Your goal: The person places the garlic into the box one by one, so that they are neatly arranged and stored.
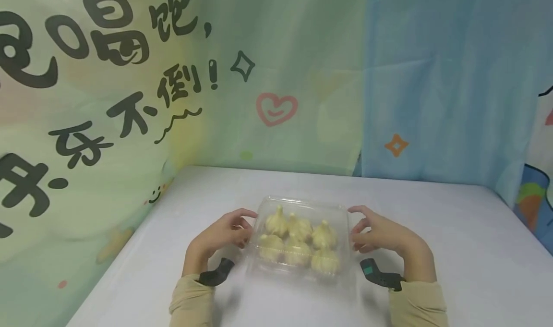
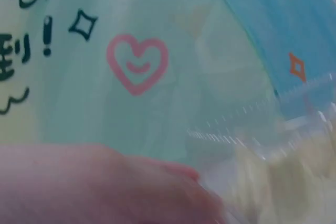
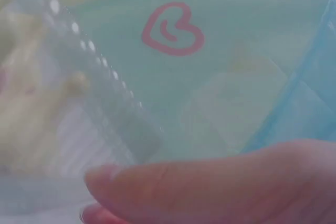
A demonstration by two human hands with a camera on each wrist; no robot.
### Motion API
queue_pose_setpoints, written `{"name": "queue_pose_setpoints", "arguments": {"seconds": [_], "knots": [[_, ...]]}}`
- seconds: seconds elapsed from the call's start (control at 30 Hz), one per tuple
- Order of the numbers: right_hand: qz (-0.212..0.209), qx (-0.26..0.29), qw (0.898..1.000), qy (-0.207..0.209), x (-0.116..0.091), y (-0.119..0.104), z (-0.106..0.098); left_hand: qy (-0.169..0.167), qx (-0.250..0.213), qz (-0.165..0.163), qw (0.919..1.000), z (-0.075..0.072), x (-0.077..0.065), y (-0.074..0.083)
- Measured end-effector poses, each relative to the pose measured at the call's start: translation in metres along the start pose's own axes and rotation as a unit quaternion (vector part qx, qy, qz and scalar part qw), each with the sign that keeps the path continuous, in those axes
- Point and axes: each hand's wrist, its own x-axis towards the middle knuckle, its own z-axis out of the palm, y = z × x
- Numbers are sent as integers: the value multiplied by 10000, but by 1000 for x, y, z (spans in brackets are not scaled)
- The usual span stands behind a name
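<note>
A clear plastic clamshell box (image 1: 302, 202) with its lid down holds several pale garlic bulbs (image 1: 298, 252) in two rows. My left hand (image 1: 225, 232) grips the box's left side with bent fingers, and my right hand (image 1: 381, 232) grips the right side. In the left wrist view, the left hand (image 2: 110, 187) lies along the bottom, next to the blurred box (image 2: 220, 137). From the right wrist, the right hand's thumb and a fingertip beneath it (image 3: 97, 216) meet the box edge. The parts of the fingers behind and under the box are hidden.
A white table (image 1: 207, 187) lies beneath the box and hands. Behind it hangs a printed green and blue curtain (image 1: 324, 139), which also runs along the left side. A dark wrist device (image 1: 218, 273) sits at the left cuff, another (image 1: 380, 274) at the right.
</note>
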Motion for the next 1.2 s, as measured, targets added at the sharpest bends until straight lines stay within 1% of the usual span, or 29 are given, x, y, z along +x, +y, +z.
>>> {"name": "queue_pose_setpoints", "arguments": {"seconds": [0.1,0.2,0.27,0.37,0.43,0.53,0.63,0.77,0.87,1.03,1.2], "knots": [[93,-67,9997,194,-1,-2,2,-402,43,-92,9991,-2,-7,9],[2,-327,9989,348,-1,-1,1,-808,0,-199,9965,-3,-11,14],[-97,-599,9974,383,-1,0,-1,-1029,-151,-334,9940,-2,-12,14],[-254,-823,9958,319,-2,2,-5,-1259,-385,-489,9901,0,-11,13],[-286,-848,9957,233,-4,3,-7,-1340,-535,-549,9880,1,-9,12],[-304,-721,9969,28,-7,6,-8,-1334,-721,-574,9868,4,-7,10],[-286,-597,9974,-297,-9,9,-9,-1232,-869,-556,9870,6,-4,8],[-125,-441,9969,-637,-9,9,-8,-1123,-844,-414,9892,9,1,6],[-56,-401,9966,-714,-8,7,-6,-1118,-889,-302,9893,12,6,4],[-159,-395,9964,-739,-4,5,-5,-1130,-1021,-305,9879,18,11,4],[-75,-400,9972,-634,-3,6,-4,-1163,-890,-269,9888,20,13,4]]}}
